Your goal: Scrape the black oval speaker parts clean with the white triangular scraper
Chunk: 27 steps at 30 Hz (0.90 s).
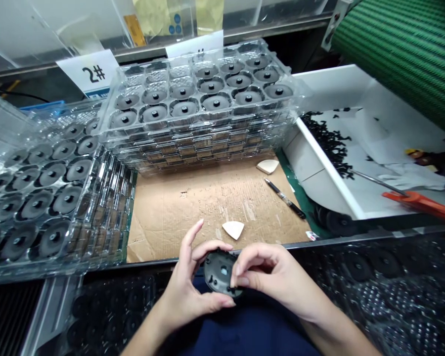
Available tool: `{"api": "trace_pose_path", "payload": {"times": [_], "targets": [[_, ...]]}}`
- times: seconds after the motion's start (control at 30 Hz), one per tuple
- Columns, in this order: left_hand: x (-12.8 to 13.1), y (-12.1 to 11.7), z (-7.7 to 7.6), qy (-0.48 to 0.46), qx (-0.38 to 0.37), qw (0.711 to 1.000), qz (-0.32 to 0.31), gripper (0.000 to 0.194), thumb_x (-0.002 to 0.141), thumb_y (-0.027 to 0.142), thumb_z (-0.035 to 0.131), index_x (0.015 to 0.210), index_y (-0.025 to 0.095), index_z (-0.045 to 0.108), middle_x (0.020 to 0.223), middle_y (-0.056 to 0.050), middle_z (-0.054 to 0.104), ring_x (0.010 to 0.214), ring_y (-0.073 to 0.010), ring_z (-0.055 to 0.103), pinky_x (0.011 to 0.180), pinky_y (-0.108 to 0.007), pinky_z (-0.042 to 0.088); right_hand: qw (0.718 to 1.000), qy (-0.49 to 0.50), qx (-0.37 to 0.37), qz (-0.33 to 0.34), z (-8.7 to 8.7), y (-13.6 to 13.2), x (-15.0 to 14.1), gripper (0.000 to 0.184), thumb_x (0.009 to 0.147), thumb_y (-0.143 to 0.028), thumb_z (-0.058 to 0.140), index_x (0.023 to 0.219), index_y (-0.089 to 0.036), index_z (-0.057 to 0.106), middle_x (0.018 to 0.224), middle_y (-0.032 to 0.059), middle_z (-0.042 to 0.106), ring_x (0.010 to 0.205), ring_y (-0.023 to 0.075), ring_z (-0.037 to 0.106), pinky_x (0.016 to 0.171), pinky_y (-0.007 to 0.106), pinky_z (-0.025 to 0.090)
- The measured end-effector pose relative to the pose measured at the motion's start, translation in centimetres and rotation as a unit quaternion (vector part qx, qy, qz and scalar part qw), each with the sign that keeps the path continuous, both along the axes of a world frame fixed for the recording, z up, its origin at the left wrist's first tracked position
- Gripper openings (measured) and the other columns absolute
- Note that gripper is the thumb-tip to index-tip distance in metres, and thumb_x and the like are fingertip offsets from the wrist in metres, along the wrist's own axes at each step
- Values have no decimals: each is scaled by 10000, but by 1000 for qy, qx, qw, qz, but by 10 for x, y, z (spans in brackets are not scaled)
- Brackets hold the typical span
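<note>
Near front, left hand (pixel 187 282) clasping black disc (pixel 217 274), right hand (pixel 272 271) pinched together against it, white wedges (pixel 233 229), pen (pixel 285 199) beyond, stacked trays (pixel 196 129) left and far, white bin (pixel 330 167) right.

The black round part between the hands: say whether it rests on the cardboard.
No, the left hand holds the black round part off the cardboard, with the right hand at its face.

A white paper sign (pixel 84 69) at the upper left reads "2#" in large black characters. On a second white sheet (pixel 215 40) to its right — partly covered by clear trays (pixel 193 127) — what seems the top of a "#" shows.
</note>
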State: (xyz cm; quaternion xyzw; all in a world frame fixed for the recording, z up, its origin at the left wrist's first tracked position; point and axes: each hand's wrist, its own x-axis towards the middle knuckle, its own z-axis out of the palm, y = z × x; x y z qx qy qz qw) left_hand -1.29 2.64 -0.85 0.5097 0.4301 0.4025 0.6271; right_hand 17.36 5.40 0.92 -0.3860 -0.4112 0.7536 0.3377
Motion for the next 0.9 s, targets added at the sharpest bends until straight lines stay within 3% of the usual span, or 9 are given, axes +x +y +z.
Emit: {"api": "trace_pose_path", "payload": {"times": [0.13,0.23,0.43,0.5,0.57,0.67,0.73,0.8,0.9], "targets": [[3,-1,-3,10,66,996,56,942,641,74,734,1358,381,207,1200,-43,588,1101,-211,563,960,-348,423,978,-112,137,-112,-5,-12,5,61,748,-243,704,718,-192,689,667,8,675,607,119,630,565,195,503],[9,-2,-1,6,75,992,103,906,626,69,745,1335,381,274,1156,-24,613,1081,-197,574,967,-341,424,943,-182,235,-152,-7,-20,14,53,807,-215,637,788,-215,686,642,-6,630,564,109,588,513,185,476],[17,-4,4,-3,38,988,150,820,616,154,773,1284,402,369,1132,0,630,1083,-199,574,935,-321,440,885,-279,360,-91,-13,-26,24,247,866,-141,514,1050,-246,639,940,52,609,822,145,599,634,212,498],[18,-3,2,-1,18,990,138,796,599,215,789,1277,366,400,1146,-24,630,1091,-227,570,931,-335,439,858,-300,409,-80,-13,-24,23,229,880,-214,530,1081,-228,638,838,47,616,754,149,586,639,243,489],[20,-4,-2,2,-17,996,84,700,646,328,748,1273,318,438,1124,-52,655,1060,-237,586,932,-340,430,839,-326,429,-72,-12,-21,25,231,902,-339,506,950,-213,694,684,29,602,649,145,558,617,264,470],[24,-6,-14,-5,-72,995,-65,565,755,473,592,1276,288,476,1046,-74,701,902,-217,646,826,-309,482,837,-391,374,-77,-16,-22,46,438,932,-430,411,693,-199,695,563,9,570,543,121,537,558,238,453],[28,-8,-26,1,-82,985,-152,507,788,468,549,1265,303,498,1046,-78,708,844,-212,667,775,-301,509,823,-463,313,-102,-24,-31,79,455,930,-436,407,659,-195,682,573,7,584,527,116,557,517,218,451],[31,-11,-40,42,-84,973,-213,422,811,397,547,1228,328,536,1076,-67,705,885,-211,671,817,-306,510,788,-550,241,-139,-34,-48,125,410,912,-437,434,695,-200,689,638,19,622,585,139,600,537,232,468],[35,-16,-58,103,-113,955,-255,337,812,348,554,1145,344,603,1053,-44,721,921,-202,672,857,-305,508,700,-678,109,-195,-46,-79,206,301,884,-400,502,760,-199,688,792,53,663,733,186,623,659,304,491]]}}
